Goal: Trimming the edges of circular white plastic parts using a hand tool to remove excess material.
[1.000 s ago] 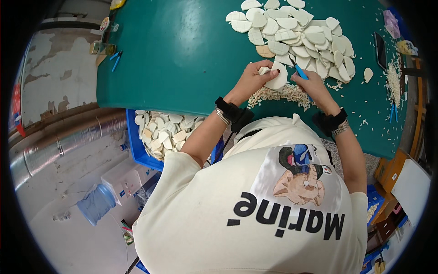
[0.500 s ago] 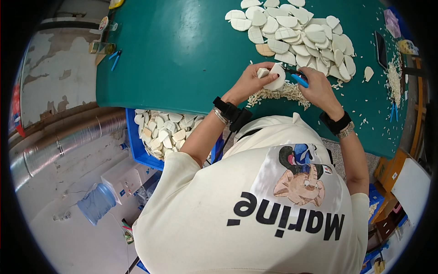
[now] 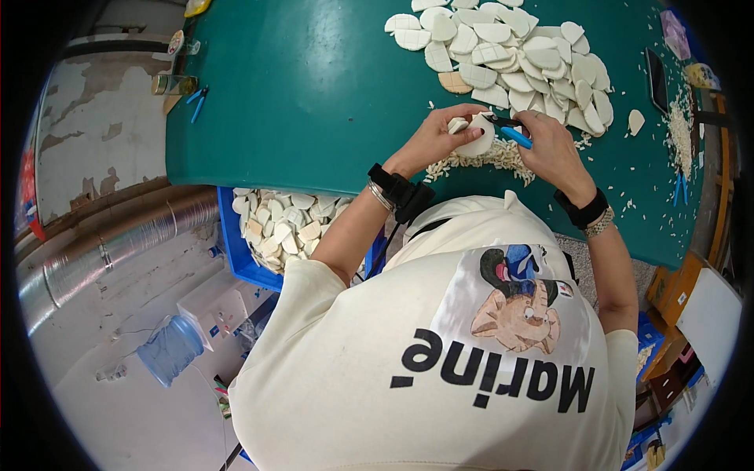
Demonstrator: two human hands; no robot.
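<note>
My left hand [image 3: 437, 138] pinches a flat white rounded piece [image 3: 479, 143], its thumb on the face; a second small white piece [image 3: 457, 124] shows between the fingers. My right hand [image 3: 551, 154] is wrapped round blue-handled nippers [image 3: 516, 136]. Their dark jaws meet the far right edge of the rounded piece; whether they have closed on it is too small to tell. Under both hands, small pale offcuts [image 3: 501, 159] lie heaped on the green table [image 3: 290, 102]. Just beyond is a large pile of white half-round pieces [image 3: 542, 59], some scored with lines.
A blue crate [image 3: 234, 243] full of white pieces stands below the table edge at left. Other nippers [image 3: 199, 104] and a glass jar [image 3: 174, 85] lie at the left edge. At right are a phone [image 3: 656, 80], more offcuts [image 3: 679, 141] and one loose piece [image 3: 635, 122].
The nippers' jaws have shifted slightly left and up onto the rounded piece's edge, and the piece has turned a little in my left hand. Both grips are kept.
</note>
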